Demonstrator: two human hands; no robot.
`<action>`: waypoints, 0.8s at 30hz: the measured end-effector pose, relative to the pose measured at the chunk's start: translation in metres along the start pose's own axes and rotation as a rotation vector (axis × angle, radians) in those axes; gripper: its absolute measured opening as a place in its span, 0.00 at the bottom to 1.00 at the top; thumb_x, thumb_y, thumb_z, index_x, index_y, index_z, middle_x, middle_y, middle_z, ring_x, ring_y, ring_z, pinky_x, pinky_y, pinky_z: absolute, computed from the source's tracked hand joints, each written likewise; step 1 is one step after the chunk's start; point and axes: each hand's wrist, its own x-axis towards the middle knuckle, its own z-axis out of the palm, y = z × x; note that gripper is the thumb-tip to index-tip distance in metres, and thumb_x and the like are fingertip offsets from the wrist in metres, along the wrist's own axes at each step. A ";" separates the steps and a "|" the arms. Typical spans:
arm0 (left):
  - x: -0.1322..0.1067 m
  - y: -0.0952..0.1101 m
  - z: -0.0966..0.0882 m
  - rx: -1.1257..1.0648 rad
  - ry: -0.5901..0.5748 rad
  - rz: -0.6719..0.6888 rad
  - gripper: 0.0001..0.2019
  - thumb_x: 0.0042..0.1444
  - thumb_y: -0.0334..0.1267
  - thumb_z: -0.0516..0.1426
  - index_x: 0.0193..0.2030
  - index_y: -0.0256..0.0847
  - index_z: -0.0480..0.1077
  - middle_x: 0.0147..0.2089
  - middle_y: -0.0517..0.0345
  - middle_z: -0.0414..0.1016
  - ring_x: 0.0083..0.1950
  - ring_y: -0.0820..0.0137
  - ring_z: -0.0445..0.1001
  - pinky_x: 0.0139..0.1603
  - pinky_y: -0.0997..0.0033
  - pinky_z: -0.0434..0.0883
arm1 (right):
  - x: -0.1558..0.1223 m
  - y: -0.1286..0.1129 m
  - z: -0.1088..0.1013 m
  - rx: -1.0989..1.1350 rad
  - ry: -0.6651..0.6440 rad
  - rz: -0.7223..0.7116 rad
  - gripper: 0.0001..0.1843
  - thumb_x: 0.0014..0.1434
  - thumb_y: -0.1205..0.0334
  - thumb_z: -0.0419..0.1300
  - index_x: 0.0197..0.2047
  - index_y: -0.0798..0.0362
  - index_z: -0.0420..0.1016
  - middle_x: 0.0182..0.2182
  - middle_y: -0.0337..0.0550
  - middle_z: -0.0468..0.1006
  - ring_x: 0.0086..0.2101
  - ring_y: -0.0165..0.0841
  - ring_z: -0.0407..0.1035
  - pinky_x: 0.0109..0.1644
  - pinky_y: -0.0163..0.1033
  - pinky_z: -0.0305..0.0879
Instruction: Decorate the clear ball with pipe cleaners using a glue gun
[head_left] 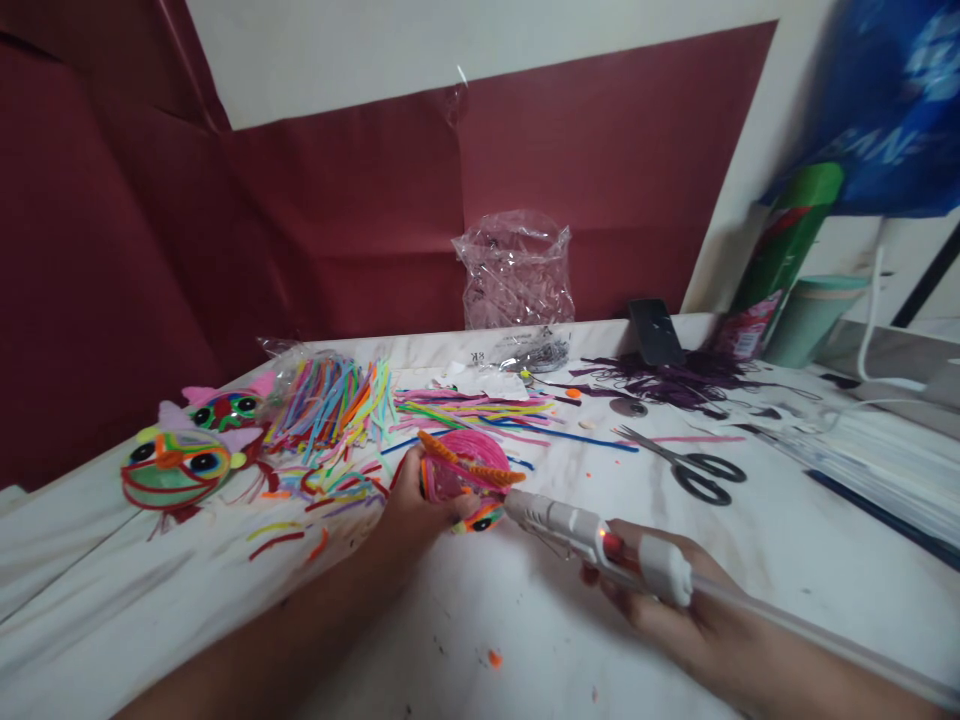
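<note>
My left hand is closed around a pink craft figure with fuzzy orange strips on top and a black-and-white eye near its lower edge. In my right hand is a white glue gun, gripped by its handle, with an orange light glowing on its side. A clear glue stick runs out of its back end. The gun's nozzle points left and meets or nearly meets the figure's right side; contact cannot be made out. My left fingers hide part of the figure.
Two finished-looking craft faces stand at left. Bundled pipe cleaners and loose pipe cleaners lie behind my left hand. Scissors lie right, near purple yarn, a dark phone and a green cup. A clear plastic bag stands behind.
</note>
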 end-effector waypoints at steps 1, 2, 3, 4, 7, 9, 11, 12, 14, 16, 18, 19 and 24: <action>0.000 0.000 -0.001 0.002 -0.004 0.000 0.33 0.37 0.37 0.71 0.51 0.43 0.64 0.43 0.53 0.79 0.42 0.61 0.78 0.40 0.66 0.73 | 0.000 0.000 0.000 0.009 -0.004 0.010 0.08 0.52 0.61 0.54 0.29 0.51 0.74 0.24 0.41 0.77 0.25 0.35 0.73 0.28 0.35 0.72; 0.000 0.000 -0.001 0.000 -0.012 -0.003 0.32 0.37 0.37 0.70 0.51 0.43 0.64 0.44 0.53 0.79 0.43 0.61 0.78 0.41 0.66 0.73 | 0.000 0.000 -0.001 0.018 -0.006 0.022 0.08 0.52 0.61 0.54 0.29 0.51 0.75 0.24 0.41 0.78 0.25 0.35 0.73 0.29 0.35 0.72; 0.000 -0.001 -0.002 -0.007 -0.020 -0.008 0.32 0.38 0.37 0.70 0.51 0.44 0.64 0.44 0.53 0.79 0.43 0.61 0.78 0.41 0.65 0.73 | 0.001 0.000 -0.001 0.024 -0.006 0.032 0.08 0.51 0.62 0.55 0.29 0.51 0.75 0.24 0.41 0.78 0.25 0.35 0.73 0.29 0.35 0.72; 0.000 -0.002 -0.003 -0.017 -0.026 -0.014 0.32 0.38 0.37 0.70 0.51 0.44 0.64 0.44 0.53 0.79 0.43 0.61 0.78 0.42 0.65 0.73 | 0.001 0.000 -0.001 0.027 -0.003 0.039 0.07 0.51 0.62 0.55 0.29 0.51 0.75 0.24 0.41 0.78 0.26 0.35 0.73 0.29 0.35 0.72; 0.000 -0.003 -0.004 -0.043 -0.020 -0.017 0.32 0.38 0.38 0.70 0.51 0.43 0.63 0.43 0.53 0.79 0.43 0.61 0.78 0.41 0.65 0.74 | 0.003 -0.002 -0.003 0.029 0.005 0.046 0.07 0.51 0.62 0.55 0.28 0.51 0.75 0.24 0.41 0.78 0.26 0.35 0.73 0.29 0.35 0.71; 0.001 -0.004 -0.004 -0.050 -0.022 -0.015 0.33 0.39 0.38 0.70 0.52 0.43 0.63 0.43 0.53 0.79 0.43 0.62 0.78 0.40 0.66 0.74 | 0.004 -0.004 -0.004 0.024 -0.001 0.043 0.07 0.50 0.62 0.54 0.27 0.51 0.74 0.23 0.41 0.77 0.26 0.35 0.72 0.28 0.35 0.71; 0.001 -0.003 -0.003 -0.049 -0.026 -0.012 0.34 0.38 0.37 0.70 0.52 0.43 0.63 0.44 0.52 0.79 0.42 0.62 0.78 0.40 0.67 0.74 | 0.005 -0.007 -0.006 0.012 -0.013 0.035 0.08 0.50 0.63 0.54 0.26 0.51 0.73 0.23 0.41 0.77 0.25 0.35 0.72 0.28 0.35 0.70; 0.001 -0.002 -0.003 -0.048 -0.025 -0.011 0.34 0.37 0.37 0.70 0.52 0.43 0.63 0.44 0.52 0.79 0.42 0.62 0.78 0.40 0.67 0.74 | 0.005 -0.008 -0.007 0.005 -0.019 0.031 0.08 0.50 0.62 0.53 0.26 0.51 0.73 0.23 0.41 0.77 0.25 0.35 0.72 0.28 0.35 0.70; 0.001 -0.001 -0.002 -0.052 -0.014 -0.011 0.33 0.37 0.37 0.70 0.50 0.42 0.64 0.43 0.53 0.79 0.41 0.63 0.78 0.40 0.67 0.74 | 0.006 -0.010 -0.008 -0.009 -0.032 0.029 0.08 0.51 0.61 0.53 0.25 0.50 0.72 0.22 0.41 0.77 0.25 0.35 0.72 0.28 0.35 0.70; 0.001 0.000 -0.002 -0.060 -0.015 -0.013 0.32 0.37 0.37 0.70 0.50 0.42 0.64 0.43 0.53 0.79 0.41 0.63 0.78 0.41 0.67 0.74 | 0.006 -0.010 -0.008 -0.019 -0.045 0.033 0.08 0.51 0.61 0.52 0.25 0.50 0.71 0.22 0.41 0.76 0.25 0.35 0.72 0.27 0.35 0.69; 0.000 0.001 -0.002 -0.065 -0.022 -0.018 0.32 0.37 0.38 0.70 0.50 0.43 0.64 0.44 0.52 0.79 0.42 0.62 0.78 0.42 0.66 0.74 | 0.006 -0.009 -0.008 -0.027 -0.051 0.033 0.08 0.51 0.61 0.52 0.25 0.50 0.70 0.21 0.41 0.76 0.24 0.35 0.71 0.27 0.36 0.69; 0.000 0.000 -0.002 -0.064 -0.024 -0.020 0.32 0.37 0.38 0.70 0.51 0.43 0.64 0.44 0.52 0.79 0.43 0.61 0.78 0.42 0.65 0.74 | 0.006 -0.008 -0.008 -0.031 -0.051 0.032 0.08 0.51 0.61 0.51 0.25 0.50 0.70 0.21 0.41 0.76 0.24 0.35 0.71 0.27 0.36 0.69; 0.001 -0.002 -0.002 -0.045 -0.029 -0.023 0.32 0.38 0.36 0.70 0.51 0.43 0.65 0.45 0.52 0.79 0.44 0.60 0.78 0.43 0.64 0.74 | 0.006 -0.009 -0.008 -0.031 -0.050 0.037 0.08 0.50 0.61 0.51 0.25 0.50 0.71 0.22 0.41 0.76 0.25 0.36 0.72 0.27 0.36 0.70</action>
